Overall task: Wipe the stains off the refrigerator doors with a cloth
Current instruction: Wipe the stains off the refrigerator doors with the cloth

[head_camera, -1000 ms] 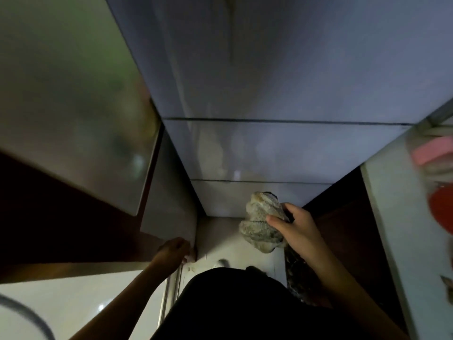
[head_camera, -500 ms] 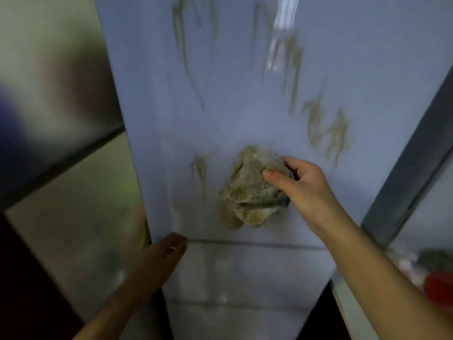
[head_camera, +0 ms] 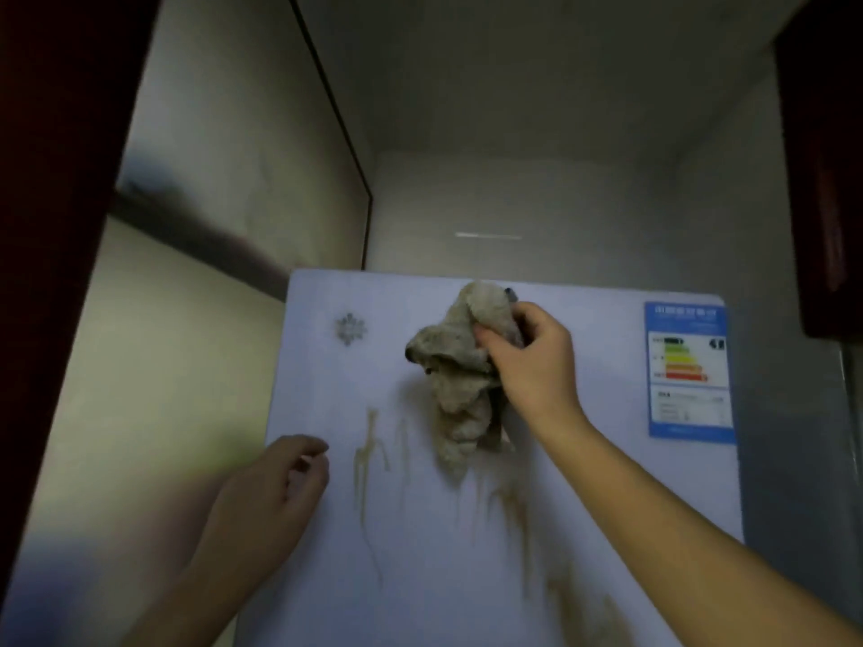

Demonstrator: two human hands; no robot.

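Note:
The pale blue refrigerator door (head_camera: 336, 389) fills the lower middle of the view, its top edge just above my hands. Brown stains (head_camera: 369, 455) run down it in streaks below the cloth and toward the lower right. My right hand (head_camera: 532, 361) grips a crumpled, dirty beige cloth (head_camera: 460, 380) and holds it against the door near its top. The cloth hangs down from my fingers. My left hand (head_camera: 280, 483) rests at the door's left edge, fingers loosely curled, holding nothing.
A blue energy label (head_camera: 689, 371) sticks to the door's upper right. A small snowflake emblem (head_camera: 350, 328) sits at its upper left. A pale wall (head_camera: 187, 319) stands close on the left, and a dark cabinet (head_camera: 822, 156) hangs at the upper right.
My view has swung up from the lower drawers to the top of the door. My right hand has carried the cloth upward along the door, and my left hand has risen along the left edge.

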